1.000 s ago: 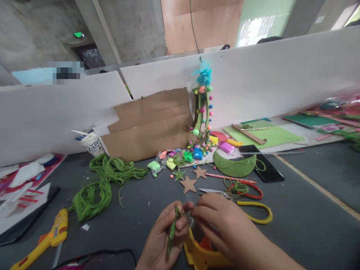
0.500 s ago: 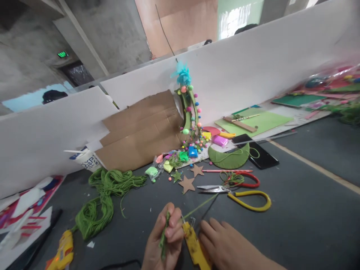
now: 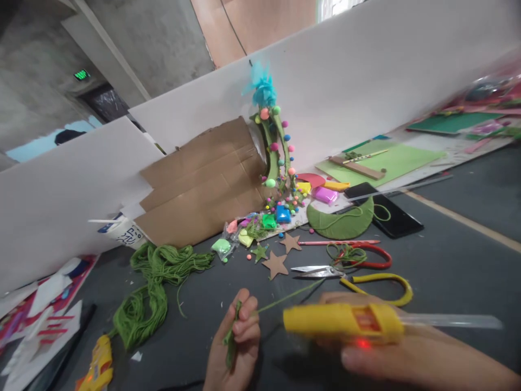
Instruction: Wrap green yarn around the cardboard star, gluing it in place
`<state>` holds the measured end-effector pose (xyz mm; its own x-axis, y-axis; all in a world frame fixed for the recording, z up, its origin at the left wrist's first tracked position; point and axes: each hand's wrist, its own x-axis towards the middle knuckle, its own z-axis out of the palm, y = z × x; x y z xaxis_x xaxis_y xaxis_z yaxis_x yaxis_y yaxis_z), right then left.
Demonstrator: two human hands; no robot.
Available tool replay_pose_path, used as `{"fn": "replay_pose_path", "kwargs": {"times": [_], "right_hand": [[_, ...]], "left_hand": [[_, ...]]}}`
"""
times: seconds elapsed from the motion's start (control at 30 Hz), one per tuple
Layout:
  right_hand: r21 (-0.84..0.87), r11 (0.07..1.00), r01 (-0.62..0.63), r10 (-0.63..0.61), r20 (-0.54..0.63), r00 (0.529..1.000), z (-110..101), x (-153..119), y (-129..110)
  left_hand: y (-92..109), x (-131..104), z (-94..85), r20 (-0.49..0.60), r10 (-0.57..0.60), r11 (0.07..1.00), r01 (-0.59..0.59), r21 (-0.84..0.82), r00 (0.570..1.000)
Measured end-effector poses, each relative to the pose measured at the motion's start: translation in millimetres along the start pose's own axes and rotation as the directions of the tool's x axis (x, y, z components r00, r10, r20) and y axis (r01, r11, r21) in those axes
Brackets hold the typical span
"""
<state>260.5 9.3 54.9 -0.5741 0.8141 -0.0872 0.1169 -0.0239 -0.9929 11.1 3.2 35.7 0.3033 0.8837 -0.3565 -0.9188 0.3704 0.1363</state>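
At the bottom centre, my left hand (image 3: 240, 345) is closed round a small green yarn-wrapped piece (image 3: 231, 342). A strand of green yarn (image 3: 291, 295) runs from this hand towards the scissors (image 3: 350, 274). To the right, my right hand (image 3: 378, 358) grips a yellow glue gun (image 3: 342, 321), raised above the table with its red light on and a clear glue stick out of its back. The gun's front end points at my left hand, a short gap away. Part of my right hand is hidden behind the gun.
Cardboard stars (image 3: 275, 264), a green yarn-wrapped crescent (image 3: 341, 220) and a black phone (image 3: 382, 209) lie beyond my hands. Green yarn (image 3: 142, 298) and a second glue gun (image 3: 97, 364) are at left. A pompom-covered decoration (image 3: 272, 146) stands beside brown cardboard (image 3: 203, 190).
My right hand has taken hold of the yellow glue gun and lifted it, turning it sideways. My left hand still holds the green piece. The view has shifted slightly.
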Motion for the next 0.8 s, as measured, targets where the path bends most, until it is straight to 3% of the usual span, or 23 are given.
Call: {"fn": "replay_pose_path", "kwargs": {"times": [0.07,0.23,0.43,0.8], "right_hand": [[0.185,0.982,-0.047,0.052,-0.024,0.998,5,-2,10],[0.27,0.938,-0.217,0.252,-0.104,0.962,25,-2,30],[0.279,0.94,-0.196,0.233,-0.104,0.967,31,-2,33],[0.271,0.927,-0.259,0.307,-0.154,0.939,33,-2,28]], "left_hand": [[-4,1,-4.1,-0.008,-0.027,0.998,0.027,0.059,1.0],[-16,2,-10.5,0.009,-0.075,0.979,0.072,0.189,0.997],[-20,2,-4.5,0.089,-0.121,0.976,0.102,0.192,0.989],[-21,3,-4.6,0.098,-0.126,0.977,0.107,0.182,0.987]]}}
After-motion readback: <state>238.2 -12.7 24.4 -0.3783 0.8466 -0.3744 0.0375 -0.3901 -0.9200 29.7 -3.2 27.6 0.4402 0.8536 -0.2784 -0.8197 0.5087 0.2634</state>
